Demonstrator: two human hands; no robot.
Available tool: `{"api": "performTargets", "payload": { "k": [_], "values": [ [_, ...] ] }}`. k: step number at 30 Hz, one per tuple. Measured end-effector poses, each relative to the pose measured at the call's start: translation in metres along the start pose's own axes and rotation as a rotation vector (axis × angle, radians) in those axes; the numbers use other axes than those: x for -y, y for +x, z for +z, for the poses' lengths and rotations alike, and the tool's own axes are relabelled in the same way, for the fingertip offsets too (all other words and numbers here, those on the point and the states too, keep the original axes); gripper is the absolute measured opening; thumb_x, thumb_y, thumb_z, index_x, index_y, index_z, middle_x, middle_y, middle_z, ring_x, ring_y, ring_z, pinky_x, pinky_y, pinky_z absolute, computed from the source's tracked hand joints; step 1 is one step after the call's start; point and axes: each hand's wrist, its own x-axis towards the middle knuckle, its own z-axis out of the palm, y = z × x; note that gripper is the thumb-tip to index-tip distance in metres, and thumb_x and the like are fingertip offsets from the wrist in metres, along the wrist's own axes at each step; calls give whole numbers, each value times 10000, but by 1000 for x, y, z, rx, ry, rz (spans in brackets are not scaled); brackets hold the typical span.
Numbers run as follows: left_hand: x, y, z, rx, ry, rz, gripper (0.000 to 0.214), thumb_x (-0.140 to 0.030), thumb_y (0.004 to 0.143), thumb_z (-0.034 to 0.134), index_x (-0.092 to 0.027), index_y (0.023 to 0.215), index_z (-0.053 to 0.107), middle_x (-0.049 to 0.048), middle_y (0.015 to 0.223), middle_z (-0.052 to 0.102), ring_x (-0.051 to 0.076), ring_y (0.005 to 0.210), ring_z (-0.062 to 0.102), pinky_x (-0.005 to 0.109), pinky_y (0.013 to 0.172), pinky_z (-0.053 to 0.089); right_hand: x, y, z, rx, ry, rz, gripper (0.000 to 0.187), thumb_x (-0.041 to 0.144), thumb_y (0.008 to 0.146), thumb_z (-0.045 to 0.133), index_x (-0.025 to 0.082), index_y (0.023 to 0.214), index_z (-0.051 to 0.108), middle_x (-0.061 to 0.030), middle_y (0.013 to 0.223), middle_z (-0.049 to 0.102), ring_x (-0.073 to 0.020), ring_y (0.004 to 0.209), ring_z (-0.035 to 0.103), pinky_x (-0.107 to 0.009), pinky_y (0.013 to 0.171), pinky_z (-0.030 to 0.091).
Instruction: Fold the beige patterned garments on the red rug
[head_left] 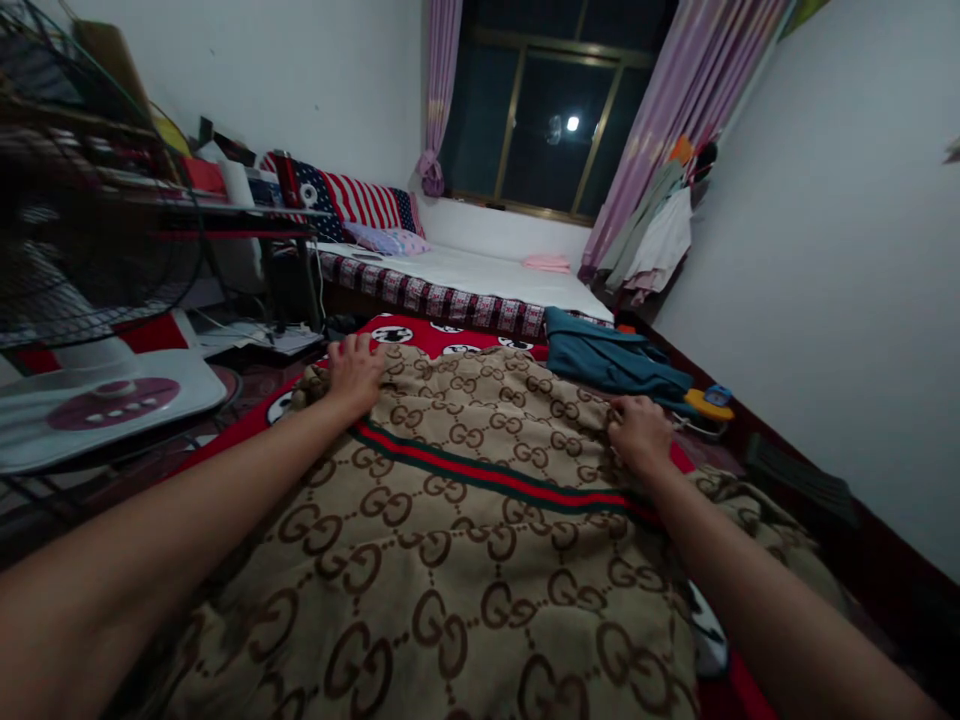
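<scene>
A tan garment (480, 560) with a brown letter pattern and a green-red-green stripe lies spread before me, slightly wrinkled. I cannot tell what kind of garment it is. My left hand (355, 378) rests on its far left corner, fingers apart and lying over the fabric. At the far right edge, the curled fingers of my right hand (642, 436) grip the cloth. A bunched part of the same fabric trails to the right, beneath my right forearm. Under the garment is a red cloth (420, 334) with black-and-white round prints.
Folded teal clothing (611, 355) lies beyond my right hand, near a yellow object (708, 404). A white-based fan (112, 400) stands at left, by a cluttered desk (247, 212). Behind are a bed (465, 268) and a window. Clothes (664, 240) hang at right.
</scene>
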Motion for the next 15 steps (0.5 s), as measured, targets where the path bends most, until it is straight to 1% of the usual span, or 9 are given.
{"api": "performTargets", "payload": {
  "k": [2,3,5,6,8,10,12,13,15],
  "values": [
    [-16,12,-1,-49,-69,68,532,-229,830,528,-219,1361,487,150,1471,369,352,1287,388,477,1009,359,25,3,1,-24,109,2,382,302,877,493,190,1230,589,-148,1205,569,-296,1072,582,-373,822,469],
    [-22,17,1,-24,-114,93,544,-279,848,527,-248,1387,459,126,1510,315,344,1301,382,461,1017,365,36,4,3,15,154,4,466,387,882,511,187,1302,529,-159,1236,553,-304,1081,585,-380,832,471],
    [-32,26,10,127,-178,86,628,-443,845,553,-293,1434,396,117,1551,240,363,1306,395,462,1004,389,55,3,10,161,201,4,758,555,822,580,176,1441,362,-198,1279,528,-342,1127,571,-413,862,465],
    [-36,28,16,224,-188,57,730,-535,811,577,-303,1463,346,139,1556,226,390,1299,407,480,988,401,63,3,15,240,206,-4,897,610,778,612,171,1485,277,-217,1292,519,-361,1159,554,-431,883,456],
    [-38,30,30,384,-189,-27,985,-673,711,621,-284,1516,207,213,1522,279,439,1267,441,512,949,420,72,2,25,341,200,-19,1061,664,718,649,175,1523,161,-246,1325,492,-378,1201,529,-453,914,438],
    [-36,31,43,453,-193,-104,1157,-727,634,651,-233,1533,115,265,1446,389,452,1231,477,511,928,429,75,6,36,358,193,-18,1122,681,693,663,182,1533,110,-258,1338,481,-377,1195,540,-455,917,436],
    [-33,33,53,456,-223,-129,1160,-720,603,678,-228,1523,171,243,1385,482,427,1211,505,477,925,434,74,13,44,355,196,-23,1129,670,679,682,155,1526,140,-254,1305,522,-366,1166,565,-435,901,447],
    [-31,35,55,446,-246,-125,1108,-696,591,700,-245,1500,255,211,1362,521,407,1200,520,452,924,438,73,16,48,360,195,-29,1069,648,686,689,137,1503,225,-241,1265,563,-356,1144,581,-418,887,454],
    [-31,35,59,413,-291,-102,897,-610,599,735,-270,1384,464,140,1287,604,360,1154,560,396,907,450,74,20,53,361,187,-39,768,553,748,670,126,1357,478,-199,1168,640,-330,1093,610,-374,846,464]
  ]
}}
